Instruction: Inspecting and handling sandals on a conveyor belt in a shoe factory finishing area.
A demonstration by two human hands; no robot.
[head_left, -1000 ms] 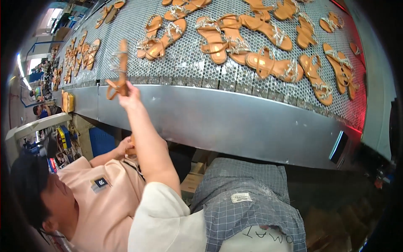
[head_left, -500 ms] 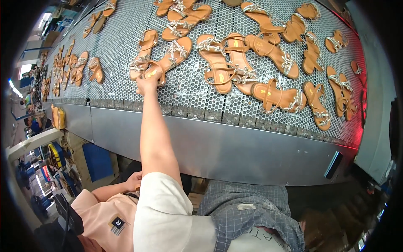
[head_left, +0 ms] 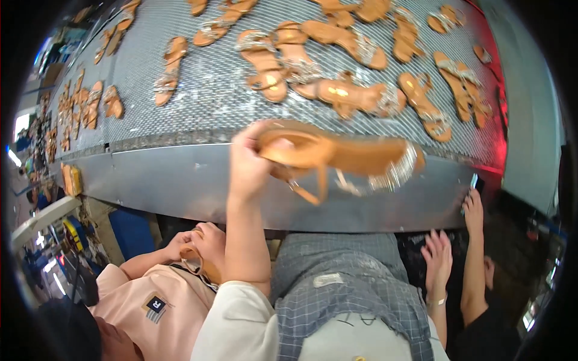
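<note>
My left hand point(head_left: 248, 165) grips a tan sandal point(head_left: 355, 157) by its heel end, in front of the conveyor's metal side panel. Its sole lies roughly level with the toe pointing right; the ankle strap hangs below and silvery beaded straps cross the front. The sandal is blurred by motion. At the lower right, my right hand point(head_left: 438, 256) is raised beside my plaid apron point(head_left: 337, 265), fingers spread and holding nothing. Several similar sandals rest on the perforated conveyor point(head_left: 205, 114), among them a single sandal point(head_left: 171, 71) left of centre.
At left, a co-worker in a peach shirt point(head_left: 174, 307) holds another sandal. From the right, a black-sleeved person's hand point(head_left: 474, 210) touches a small dark object on the side panel point(head_left: 361, 204). A grey machine housing point(head_left: 530, 120) stands at the conveyor's right end, lit red.
My left hand has lifted a sandal off the conveyor and brought it nearer and rightward. My right hand and the black-sleeved person's hand have come into view.
</note>
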